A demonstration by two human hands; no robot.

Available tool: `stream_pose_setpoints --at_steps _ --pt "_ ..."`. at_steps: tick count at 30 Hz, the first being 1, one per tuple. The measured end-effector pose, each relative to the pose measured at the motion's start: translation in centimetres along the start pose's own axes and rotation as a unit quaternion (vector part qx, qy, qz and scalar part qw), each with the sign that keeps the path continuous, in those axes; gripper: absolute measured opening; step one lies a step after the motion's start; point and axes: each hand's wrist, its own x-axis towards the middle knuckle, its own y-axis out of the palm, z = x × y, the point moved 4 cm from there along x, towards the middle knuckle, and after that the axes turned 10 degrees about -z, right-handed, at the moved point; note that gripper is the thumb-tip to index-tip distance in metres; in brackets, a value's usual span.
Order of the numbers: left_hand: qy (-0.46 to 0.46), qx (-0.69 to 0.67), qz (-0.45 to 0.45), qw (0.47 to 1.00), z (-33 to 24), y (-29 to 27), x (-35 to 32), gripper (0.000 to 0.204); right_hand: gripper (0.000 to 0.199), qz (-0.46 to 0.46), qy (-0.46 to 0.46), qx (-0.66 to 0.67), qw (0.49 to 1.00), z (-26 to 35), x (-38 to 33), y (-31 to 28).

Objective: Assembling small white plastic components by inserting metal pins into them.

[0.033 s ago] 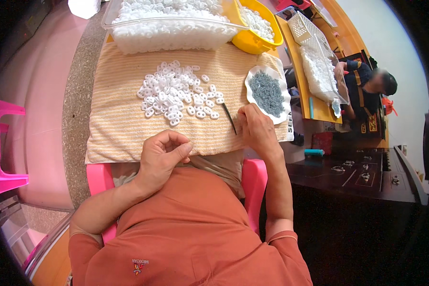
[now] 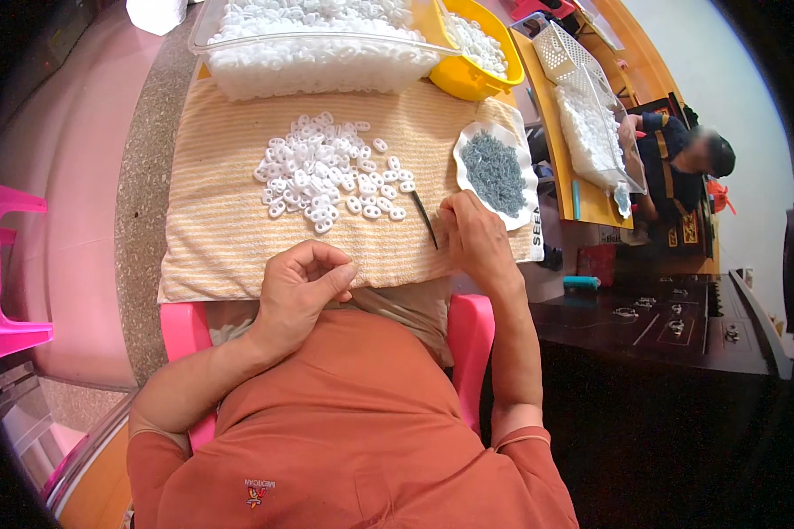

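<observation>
My left hand [image 2: 302, 284] rests at the near edge of an orange striped towel [image 2: 229, 229], its fingers curled and the thumb pressed to the forefinger; nothing shows between them. My right hand [image 2: 472, 234] lies on the towel and holds a thin dark tool [image 2: 425, 219] that points toward a loose pile of small white oval plastic pieces [image 2: 326, 172]. Just beyond the right hand is a white wavy-rimmed dish [image 2: 464, 141] of small grey metal parts.
A clear tub [image 2: 313, 44] full of white pieces and a yellow bowl [image 2: 476, 62] stand at the towel's far edge. A pink stool [image 2: 9, 264] is at the left. Another person [image 2: 679, 159] sits at the right by a tray, behind a dark wooden table [image 2: 670, 317].
</observation>
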Motion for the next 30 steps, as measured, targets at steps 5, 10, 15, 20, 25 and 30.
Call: stream_pose_setpoints --at_steps 5,10,15,20,25,30 --pt "-0.006 -0.004 0.002 1.0 0.1 -0.1 0.0 0.011 0.014 0.009 0.014 -0.018 1.0 0.0 0.5 0.1" --pt "-0.009 -0.002 0.004 1.0 0.2 -0.1 0.0 0.011 0.018 0.032 0.046 -0.03 0.998 -0.1 0.4 0.5" --pt "-0.017 -0.003 0.012 1.0 0.0 0.1 0.1 0.01 0.018 -0.021 0.063 -0.006 0.998 -0.7 -0.1 0.6" --pt "-0.028 -0.007 0.008 1.0 0.3 0.1 0.1 0.01 0.011 -0.066 0.032 0.046 0.996 -0.4 -0.5 0.2" --pt "-0.048 -0.021 0.01 0.999 0.6 -0.1 0.0 0.01 0.012 -0.062 0.067 0.302 0.949 4.5 -2.1 -0.3" --pt "-0.05 -0.042 0.059 0.996 0.6 0.2 -0.1 0.01 0.018 -0.014 0.02 0.452 0.892 9.4 -3.9 1.0"
